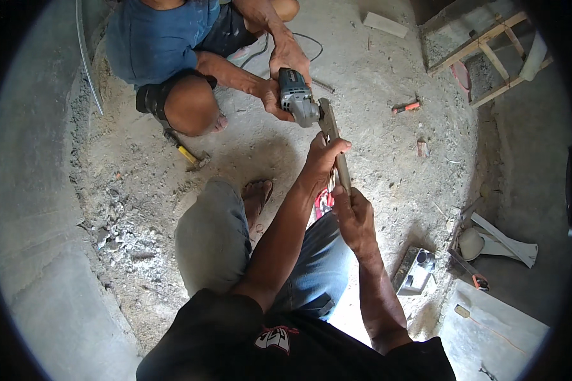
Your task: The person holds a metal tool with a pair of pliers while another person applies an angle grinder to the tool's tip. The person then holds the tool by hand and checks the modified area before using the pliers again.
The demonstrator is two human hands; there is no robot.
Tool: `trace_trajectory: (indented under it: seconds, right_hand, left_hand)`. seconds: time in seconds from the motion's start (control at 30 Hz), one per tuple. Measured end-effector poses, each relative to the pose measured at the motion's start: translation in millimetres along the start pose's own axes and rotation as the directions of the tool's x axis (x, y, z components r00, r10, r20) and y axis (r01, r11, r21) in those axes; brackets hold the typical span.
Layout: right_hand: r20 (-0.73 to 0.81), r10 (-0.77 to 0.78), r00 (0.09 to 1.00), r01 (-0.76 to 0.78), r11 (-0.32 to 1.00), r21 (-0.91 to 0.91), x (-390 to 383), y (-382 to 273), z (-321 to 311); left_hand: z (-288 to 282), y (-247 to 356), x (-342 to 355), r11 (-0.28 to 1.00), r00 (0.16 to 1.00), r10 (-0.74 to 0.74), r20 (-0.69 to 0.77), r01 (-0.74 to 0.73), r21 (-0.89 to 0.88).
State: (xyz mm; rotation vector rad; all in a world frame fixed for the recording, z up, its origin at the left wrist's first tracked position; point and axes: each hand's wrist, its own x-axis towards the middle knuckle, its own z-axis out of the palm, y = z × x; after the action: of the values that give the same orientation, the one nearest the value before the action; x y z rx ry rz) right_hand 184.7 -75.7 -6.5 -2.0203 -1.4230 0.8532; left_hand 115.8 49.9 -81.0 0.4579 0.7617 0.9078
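Between my knees and the co-worker, I hold a long, narrow grey-brown bar (342, 168) at a tilt, its far end pointing up the picture. My left hand (321, 162) is closed around its middle, thumb stretched along the side. Lower down, my right hand (357, 219) grips the near end. A co-worker, squatting at the upper left, holds a blue-grey angle grinder (293, 92) in both hands. The grinder's head is right beside the bar's far end; whether they touch I cannot tell. Below my hands shows part of a red and white thing (324, 202), mostly hidden.
A yellow-handled hammer (187, 154) lies by the co-worker's foot, rubble (127, 235) to its lower left. On the right are a red-handled tool (405, 108), a wooden frame (476, 47), a box with a grey pipe fitting (416, 270) and an orange-handled saw (480, 281).
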Motion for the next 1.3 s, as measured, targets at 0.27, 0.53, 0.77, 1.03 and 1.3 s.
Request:
trace_trajectory:
  seconds: [0.27,0.53,0.77,1.03,1.3]
  right_hand:
    - [0.290,0.243,0.926,-0.376,0.675,0.634,7.6,24.2,9.7]
    - [0.456,0.213,0.864,-0.493,0.541,0.682,21.9,36.3,7.7]
    - [0.313,0.233,0.921,-0.378,0.734,0.564,21.4,26.3,5.1]
    - [-0.203,-0.138,0.969,0.113,0.985,-0.130,-22.9,-8.5,-7.7]
    - [-0.294,0.017,0.956,-0.020,1.000,-0.007,-26.5,-3.7,2.1]
  left_hand:
    - [-4.0,-7.5,4.4,1.000,0.999,0.028,0.023,-0.028,0.011]
    - [-1.0,-8.2,4.8,1.000,0.997,0.019,-0.070,-0.020,-0.013]
    - [3.9,-0.2,-4.6,0.970,0.996,-0.036,-0.083,0.055,0.237]
    - [6.1,-6.3,1.7,0.963,0.990,0.010,-0.139,0.027,0.267]
    - [4.1,-16.8,4.3,0.971,0.992,0.002,-0.130,0.029,0.237]
